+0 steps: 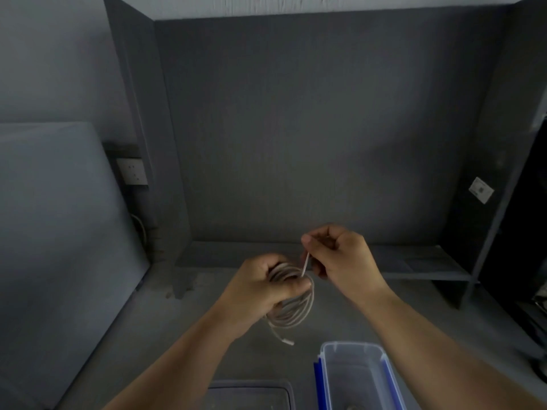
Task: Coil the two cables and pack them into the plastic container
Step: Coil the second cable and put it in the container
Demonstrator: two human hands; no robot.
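Observation:
A white cable (296, 312) hangs in a coil of several loops above the grey desk. My left hand (266, 287) grips the top of the coil, fingers closed around the loops. My right hand (340, 255) is just above and to the right, pinching the cable's free end between thumb and finger; that end runs down into the coil. The other end, with a small plug, dangles below the coil. A clear plastic container (325, 355) with blue clips stands open at the bottom of the view, under my right forearm. Something small lies at its bottom edge, too cut off to identify.
A clear lid (251, 395) lies flat left of the container. A dark grey partition (310, 128) rises behind the desk with a low shelf (429, 261) at its foot. A wall socket (132, 171) sits at the left; a dark object fills the right edge.

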